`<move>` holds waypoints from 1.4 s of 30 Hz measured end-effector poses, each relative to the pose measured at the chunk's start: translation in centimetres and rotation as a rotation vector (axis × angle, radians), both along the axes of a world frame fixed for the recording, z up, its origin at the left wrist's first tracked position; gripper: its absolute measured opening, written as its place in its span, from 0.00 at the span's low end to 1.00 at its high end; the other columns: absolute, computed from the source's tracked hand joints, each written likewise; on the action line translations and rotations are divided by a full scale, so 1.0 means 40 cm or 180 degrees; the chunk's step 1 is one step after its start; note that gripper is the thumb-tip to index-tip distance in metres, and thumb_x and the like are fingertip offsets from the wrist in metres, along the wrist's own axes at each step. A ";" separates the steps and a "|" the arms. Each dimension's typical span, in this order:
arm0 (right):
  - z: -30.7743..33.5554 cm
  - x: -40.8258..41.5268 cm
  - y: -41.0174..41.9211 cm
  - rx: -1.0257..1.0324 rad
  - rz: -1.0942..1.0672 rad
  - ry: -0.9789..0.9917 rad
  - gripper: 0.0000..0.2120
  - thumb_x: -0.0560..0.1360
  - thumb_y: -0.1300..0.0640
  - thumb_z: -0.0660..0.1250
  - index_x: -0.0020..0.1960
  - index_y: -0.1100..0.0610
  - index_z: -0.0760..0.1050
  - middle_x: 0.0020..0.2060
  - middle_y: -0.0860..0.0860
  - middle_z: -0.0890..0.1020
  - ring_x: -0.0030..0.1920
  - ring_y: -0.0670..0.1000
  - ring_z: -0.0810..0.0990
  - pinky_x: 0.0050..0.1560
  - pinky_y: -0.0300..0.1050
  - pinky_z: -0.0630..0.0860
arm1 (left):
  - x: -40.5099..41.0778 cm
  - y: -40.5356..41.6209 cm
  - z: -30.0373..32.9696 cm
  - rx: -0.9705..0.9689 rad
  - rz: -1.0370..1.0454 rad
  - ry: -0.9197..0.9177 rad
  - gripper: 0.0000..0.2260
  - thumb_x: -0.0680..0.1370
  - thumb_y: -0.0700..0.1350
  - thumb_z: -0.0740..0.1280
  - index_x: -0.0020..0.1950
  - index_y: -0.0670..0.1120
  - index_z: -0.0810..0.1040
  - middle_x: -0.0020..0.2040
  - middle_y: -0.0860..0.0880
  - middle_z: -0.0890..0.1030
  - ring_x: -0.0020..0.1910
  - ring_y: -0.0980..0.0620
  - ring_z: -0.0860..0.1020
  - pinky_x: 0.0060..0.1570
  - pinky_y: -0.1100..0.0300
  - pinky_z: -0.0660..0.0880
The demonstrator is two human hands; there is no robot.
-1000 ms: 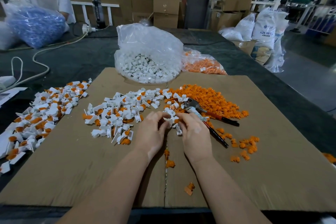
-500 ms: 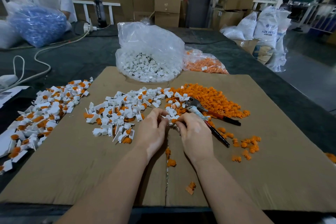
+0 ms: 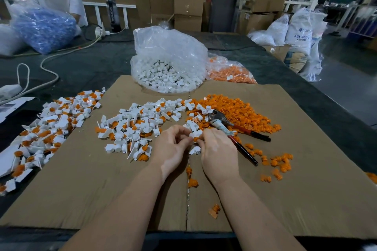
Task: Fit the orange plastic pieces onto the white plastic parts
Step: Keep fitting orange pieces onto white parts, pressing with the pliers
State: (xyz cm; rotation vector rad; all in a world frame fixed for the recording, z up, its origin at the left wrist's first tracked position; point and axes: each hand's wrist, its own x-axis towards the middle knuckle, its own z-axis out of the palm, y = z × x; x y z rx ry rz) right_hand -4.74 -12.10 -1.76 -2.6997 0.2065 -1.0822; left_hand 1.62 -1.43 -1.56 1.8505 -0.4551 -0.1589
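Observation:
My left hand [image 3: 170, 146] and my right hand [image 3: 219, 152] meet over the middle of the cardboard sheet [image 3: 306, 189]. Between their fingertips they pinch a small white plastic part [image 3: 195, 134] with an orange piece [image 3: 196, 139] at its lower edge. Another white part [image 3: 194, 150] lies just below, by my right hand. A heap of loose orange pieces [image 3: 234, 112] lies behind my right hand. A pile of white parts with orange pieces in them [image 3: 134, 126] lies behind my left hand, and a second such pile [image 3: 51, 128] spreads at the far left.
Red-handled pliers [image 3: 234, 132] lie right of my right hand. A clear bag of white parts [image 3: 169, 61] and a bag of orange pieces [image 3: 230, 71] stand at the cardboard's far edge. Scattered orange pieces [image 3: 277, 163] lie to the right. A person with a blue bag [image 3: 42, 28] sits far left.
Both hands stay together at the same spot over the cardboard; the fingers have shifted slightly on the white part, and an orange piece now shows at its lower edge.

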 end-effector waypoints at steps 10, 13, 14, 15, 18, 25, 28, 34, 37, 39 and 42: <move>-0.007 0.003 -0.003 0.0213 0.0028 0.0186 0.07 0.69 0.64 0.73 0.36 0.60 0.75 0.32 0.53 0.78 0.35 0.54 0.78 0.34 0.45 0.75 | 0.004 0.002 -0.005 -0.0031 -0.0002 0.0004 0.08 0.75 0.40 0.68 0.42 0.53 0.75 0.37 0.49 0.81 0.37 0.55 0.80 0.42 0.61 0.77; -0.009 0.005 -0.008 0.0511 0.0099 0.0205 0.03 0.73 0.62 0.69 0.41 0.60 0.78 0.37 0.53 0.80 0.41 0.53 0.79 0.40 0.46 0.75 | 0.004 0.001 -0.006 -0.0192 0.0008 0.0123 0.07 0.76 0.39 0.67 0.44 0.52 0.75 0.38 0.47 0.82 0.38 0.53 0.81 0.43 0.60 0.78; -0.009 0.005 -0.009 0.0578 0.0115 0.0170 0.03 0.74 0.61 0.69 0.42 0.60 0.79 0.38 0.53 0.81 0.42 0.52 0.79 0.41 0.45 0.75 | 0.005 0.001 -0.006 -0.0235 0.0014 0.0150 0.07 0.76 0.38 0.67 0.44 0.51 0.76 0.37 0.47 0.82 0.37 0.53 0.81 0.43 0.60 0.78; -0.009 0.005 -0.010 0.0627 0.0121 0.0139 0.03 0.74 0.61 0.68 0.43 0.60 0.79 0.38 0.53 0.81 0.43 0.52 0.79 0.42 0.45 0.75 | 0.005 0.001 -0.007 -0.0272 0.0024 0.0168 0.06 0.76 0.38 0.67 0.45 0.50 0.76 0.36 0.47 0.82 0.36 0.54 0.81 0.43 0.60 0.78; -0.008 0.007 -0.011 0.0693 0.0093 0.0164 0.04 0.74 0.60 0.68 0.42 0.60 0.79 0.38 0.52 0.80 0.43 0.51 0.78 0.42 0.43 0.73 | 0.004 0.001 -0.006 -0.0345 0.0030 0.0200 0.05 0.76 0.38 0.67 0.47 0.48 0.76 0.36 0.47 0.82 0.34 0.55 0.81 0.42 0.62 0.77; -0.001 0.004 -0.002 0.0579 0.0130 0.0107 0.05 0.71 0.64 0.71 0.37 0.62 0.76 0.33 0.54 0.79 0.37 0.53 0.78 0.36 0.47 0.75 | 0.003 0.006 -0.003 -0.0290 -0.0096 0.0170 0.06 0.76 0.37 0.67 0.50 0.46 0.77 0.36 0.49 0.82 0.33 0.58 0.80 0.41 0.67 0.77; -0.001 0.002 0.000 0.0539 0.0060 0.0114 0.07 0.69 0.65 0.72 0.36 0.62 0.75 0.31 0.54 0.78 0.34 0.54 0.77 0.33 0.45 0.73 | 0.000 0.005 -0.002 -0.0252 -0.0124 0.0112 0.05 0.76 0.37 0.67 0.49 0.45 0.78 0.36 0.48 0.81 0.34 0.57 0.80 0.41 0.65 0.77; -0.011 0.006 -0.009 0.0708 0.0070 0.0314 0.07 0.75 0.58 0.67 0.41 0.61 0.76 0.36 0.54 0.80 0.39 0.53 0.77 0.39 0.45 0.71 | 0.002 0.002 -0.004 -0.0175 -0.0115 0.0041 0.05 0.76 0.38 0.66 0.49 0.47 0.77 0.37 0.48 0.81 0.35 0.56 0.80 0.41 0.65 0.77; -0.012 0.007 -0.012 0.0824 0.0133 0.0429 0.08 0.76 0.56 0.65 0.43 0.60 0.77 0.39 0.52 0.80 0.42 0.51 0.76 0.42 0.44 0.71 | 0.006 0.001 -0.004 -0.0222 -0.0093 0.0069 0.06 0.77 0.37 0.65 0.50 0.48 0.76 0.37 0.48 0.81 0.34 0.59 0.80 0.40 0.68 0.76; -0.013 0.007 -0.013 0.0840 0.0116 0.0431 0.08 0.76 0.56 0.65 0.44 0.60 0.77 0.39 0.52 0.80 0.42 0.51 0.76 0.42 0.44 0.71 | 0.006 0.001 -0.005 -0.0211 -0.0125 0.0078 0.06 0.77 0.37 0.65 0.50 0.48 0.76 0.38 0.48 0.81 0.34 0.59 0.80 0.41 0.68 0.76; -0.013 0.007 -0.012 0.0767 0.0087 0.0454 0.07 0.76 0.57 0.65 0.43 0.61 0.76 0.38 0.53 0.80 0.41 0.52 0.76 0.41 0.44 0.69 | 0.003 0.004 -0.005 -0.0201 -0.0152 0.0060 0.06 0.77 0.37 0.65 0.49 0.48 0.76 0.38 0.48 0.81 0.35 0.58 0.80 0.41 0.69 0.76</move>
